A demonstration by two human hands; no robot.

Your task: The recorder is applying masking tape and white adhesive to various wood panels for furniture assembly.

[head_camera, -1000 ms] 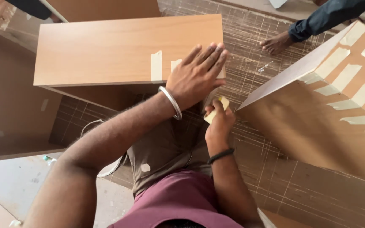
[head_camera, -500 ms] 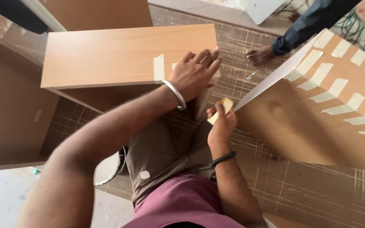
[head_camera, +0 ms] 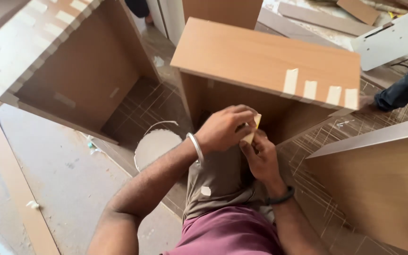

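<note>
1. Hands meet low in front of the person, just below the front edge of a wooden cabinet panel [head_camera: 265, 59]. The left hand [head_camera: 223, 128] has its fingers curled and pinched on a small piece of pale masking tape [head_camera: 252, 129]; the right hand [head_camera: 259, 156] grips the same piece from below with thumb and fingertips.
2. Tape piece sits between the two hands, touching both, in front of the cabinet's dark open underside and apart from the panel's edge.
3. Left wrist wears a silver bangle [head_camera: 195, 147]; right wrist wears a dark band [head_camera: 280, 197].
4. Four tape strips [head_camera: 319, 89] are stuck side by side over the panel's front edge, toward its right corner.
5. White bucket [head_camera: 156, 145] stands on the floor just left of the left forearm, near the cabinet's left front corner.
6. Second open cabinet [head_camera: 72, 71] lies tilted at the upper left, its edge lined with tape pieces.
7. Another board [head_camera: 378, 174] slopes at the right.
8. Dark sleeve [head_camera: 404, 87] of another person reaches in at the right edge, beyond the panel's right corner.
</note>
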